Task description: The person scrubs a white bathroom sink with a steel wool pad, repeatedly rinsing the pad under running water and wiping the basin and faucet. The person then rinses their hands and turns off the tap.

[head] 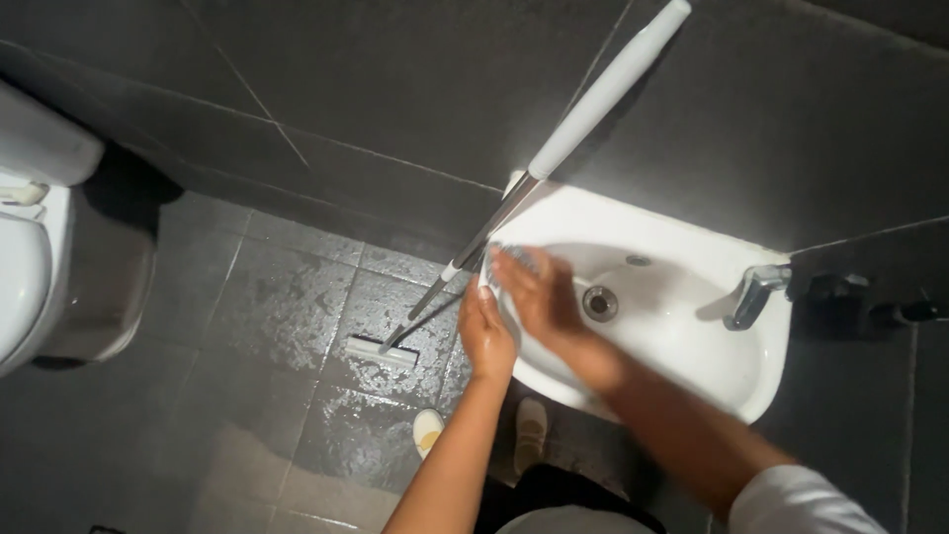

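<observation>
Left hand gripping sink rim for bracing — right hand scrubbing inside, grasp blurred, untellable — mop propped against wall.

Left of the hands, white toilet against dark tiled wall; below them, wet grey floor tiles; to the right, chrome tap.

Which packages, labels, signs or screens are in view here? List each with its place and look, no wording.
None show: no package, label, sign or screen.
What is there instead:
Sink: white, wall-mounted, both hands at its left end.
Tap: chrome, on the sink's right end.
Mop: white handle leaning against the dark tiled wall, flat head on the wet floor.
Toilet: white, at the left edge.
</observation>
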